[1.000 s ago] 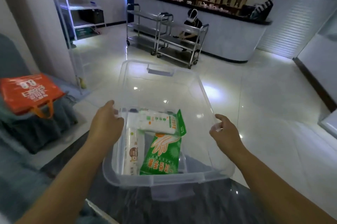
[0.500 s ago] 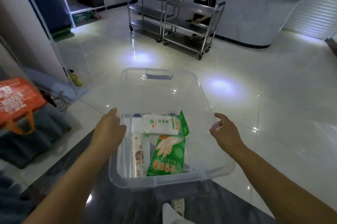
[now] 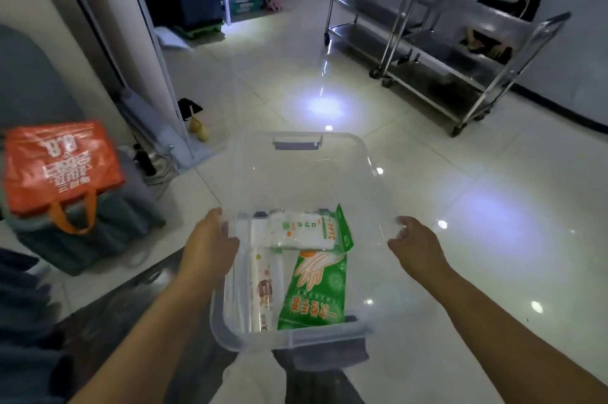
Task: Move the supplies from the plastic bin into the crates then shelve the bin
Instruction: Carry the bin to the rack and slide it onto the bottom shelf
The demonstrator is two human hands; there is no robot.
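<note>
Shiny tiled floor (image 3: 460,206), dim room. Both hands carry the clear bin (image 3: 296,153) over it: left hand (image 3: 210,245) and right hand (image 3: 416,244) each have a grip curled on a side rim. Inside: green pack (image 3: 316,291), white pack (image 3: 296,232), roll (image 3: 265,285). Further out, orange bag (image 3: 59,170) and steel carts (image 3: 437,38).

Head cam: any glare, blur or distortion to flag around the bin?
Head view: dim room, bright glare patches on the glossy floor; wide-angle bend in the carts; motion blur on the orange bag and right hand; clear plastic bin walls nearly vanish, green packet inside stays readable.
</note>
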